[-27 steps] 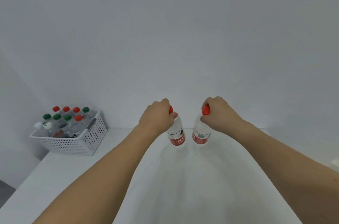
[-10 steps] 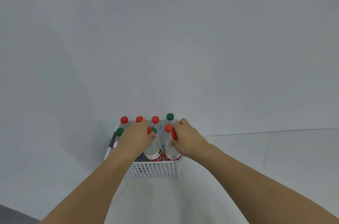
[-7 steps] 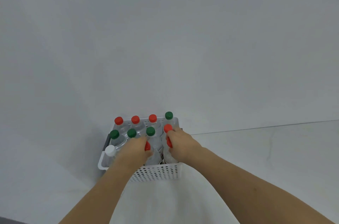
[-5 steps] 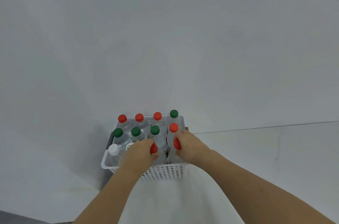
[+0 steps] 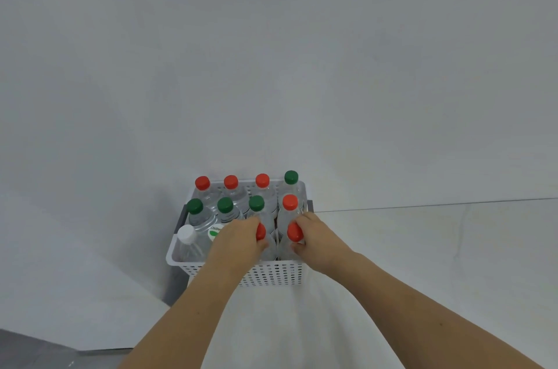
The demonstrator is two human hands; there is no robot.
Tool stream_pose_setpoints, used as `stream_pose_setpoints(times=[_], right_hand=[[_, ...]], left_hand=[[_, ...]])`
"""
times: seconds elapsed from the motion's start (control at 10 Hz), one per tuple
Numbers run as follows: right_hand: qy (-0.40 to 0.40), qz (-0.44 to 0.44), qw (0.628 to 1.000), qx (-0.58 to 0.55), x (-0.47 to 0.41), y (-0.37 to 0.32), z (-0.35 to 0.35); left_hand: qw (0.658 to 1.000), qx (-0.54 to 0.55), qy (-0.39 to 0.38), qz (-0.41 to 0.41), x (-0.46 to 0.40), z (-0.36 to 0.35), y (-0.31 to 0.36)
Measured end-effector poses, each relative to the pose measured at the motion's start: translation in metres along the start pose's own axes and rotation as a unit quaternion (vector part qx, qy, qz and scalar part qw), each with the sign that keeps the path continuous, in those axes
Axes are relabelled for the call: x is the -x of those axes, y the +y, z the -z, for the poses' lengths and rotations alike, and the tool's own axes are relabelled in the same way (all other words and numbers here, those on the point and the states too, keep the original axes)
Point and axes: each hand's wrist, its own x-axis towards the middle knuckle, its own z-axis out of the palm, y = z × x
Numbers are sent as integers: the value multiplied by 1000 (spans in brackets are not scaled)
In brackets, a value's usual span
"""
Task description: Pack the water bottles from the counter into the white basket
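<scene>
A white perforated basket (image 5: 271, 275) stands on the white counter against the wall, packed with several upright clear water bottles with red, green and white caps. My left hand (image 5: 238, 243) grips the neck of a red-capped bottle (image 5: 261, 231) in the basket's front row. Beside it, my right hand (image 5: 317, 240) grips another red-capped bottle (image 5: 294, 232), also in the front row at the right. Both bottles sit low inside the basket, their bodies mostly hidden by my hands and the basket wall.
The white counter (image 5: 422, 247) stretches to the right of the basket, with a white wall behind. A white-capped bottle (image 5: 186, 233) stands at the front left corner. The counter's left edge drops to a grey floor (image 5: 36, 347).
I carried the two red-capped bottles from the counter's middle to the basket and lowered them into its front row. My hands still hold them, now deeper in the basket.
</scene>
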Motion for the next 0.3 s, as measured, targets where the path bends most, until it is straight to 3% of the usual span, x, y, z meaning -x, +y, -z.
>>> stream_pose_setpoints(times=[0.2, 0.3], right_hand=[[-5, -43, 999, 20, 8, -10, 7], [35, -35, 999, -12, 18, -18, 21]], left_hand=[[999, -29, -39, 10, 3, 10, 8], [1000, -9, -23, 17, 4, 23, 11]])
